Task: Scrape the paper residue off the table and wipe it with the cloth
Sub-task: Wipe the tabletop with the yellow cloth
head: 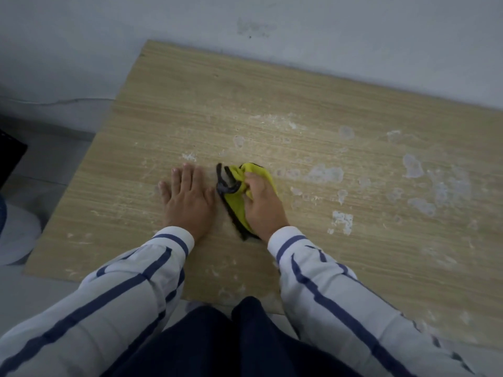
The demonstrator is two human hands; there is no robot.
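A light wood-grain table (206,104) fills the middle of the head view. White paper residue (324,174) is stuck in patches across its centre and right side. A bunched yellow cloth (236,203) with a black edge lies on the table, and my right hand (262,204) presses down on it with the fingers closed around its folds. My left hand (187,197) rests flat on the wood just left of the cloth, fingers spread, holding nothing. No scraper is in sight.
A pale wall (326,36) runs along the table's far edge. The table's left edge drops to a grey floor (51,159) with a dark object (11,156) at the far left. My dark trousers (217,344) touch the near edge.
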